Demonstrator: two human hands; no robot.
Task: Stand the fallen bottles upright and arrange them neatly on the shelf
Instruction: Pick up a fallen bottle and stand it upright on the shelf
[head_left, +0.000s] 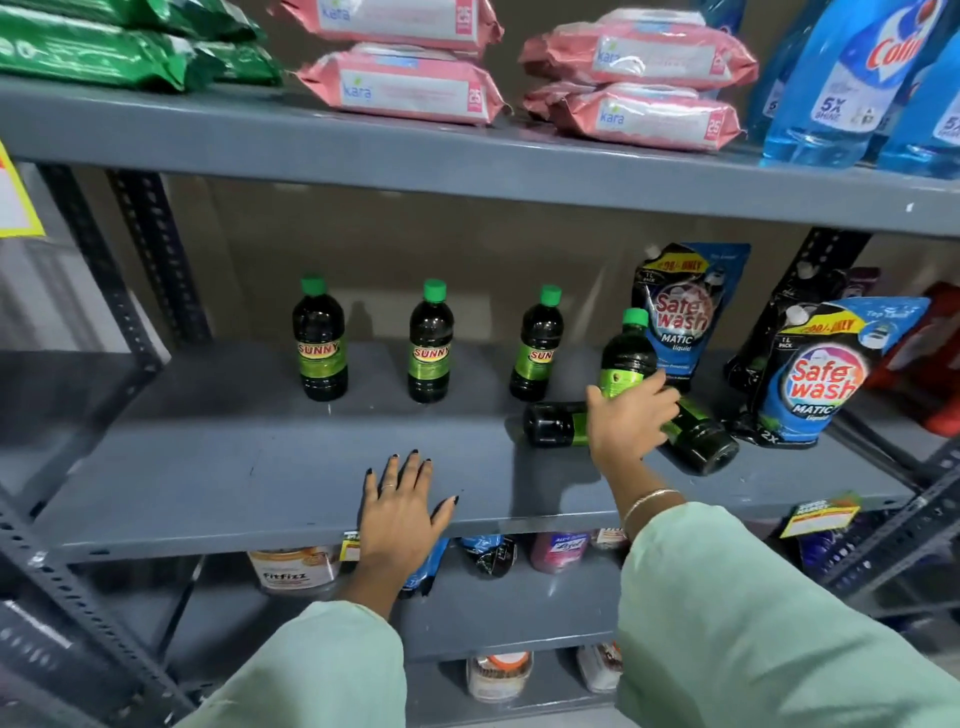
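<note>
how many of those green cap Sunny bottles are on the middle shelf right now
6 visible. Three stand in a row, a fourth is in the right hand at, and two lie fallen. More may hide behind the hand.

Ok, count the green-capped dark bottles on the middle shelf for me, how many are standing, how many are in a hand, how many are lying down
Standing free: 3, left bottle, middle bottle, third bottle
Gripped by the right hand, nearly upright: 1, held bottle
Lying on the shelf: 2, left fallen bottle, right fallen bottle
Total: 6
</note>
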